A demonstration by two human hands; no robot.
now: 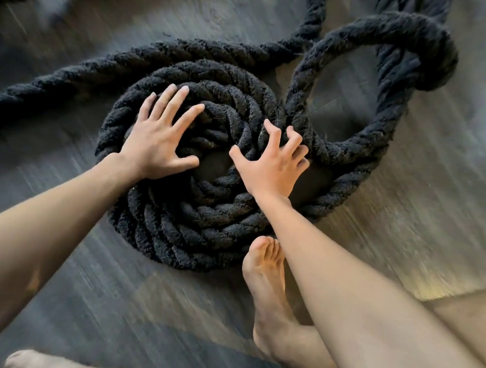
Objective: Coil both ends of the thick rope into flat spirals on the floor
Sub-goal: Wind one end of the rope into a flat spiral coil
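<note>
Dim soft light; sharp rope [194, 232], blur-streaked floor [117, 304] at edges.

Black twisted-strand rope [194, 226] on dark grey wood-grain floor [90, 288]

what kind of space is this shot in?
Likely an indoor room, home or gym, can't tell which: grey wood-look plank floor, a thick black rope coiled on it, a bare foot beside the coil.

A thick black rope [177, 225] is laid on the grey wood-grain floor [448, 172], coiled in a flat spiral; a bare foot [264, 286] is set just beside it.
</note>
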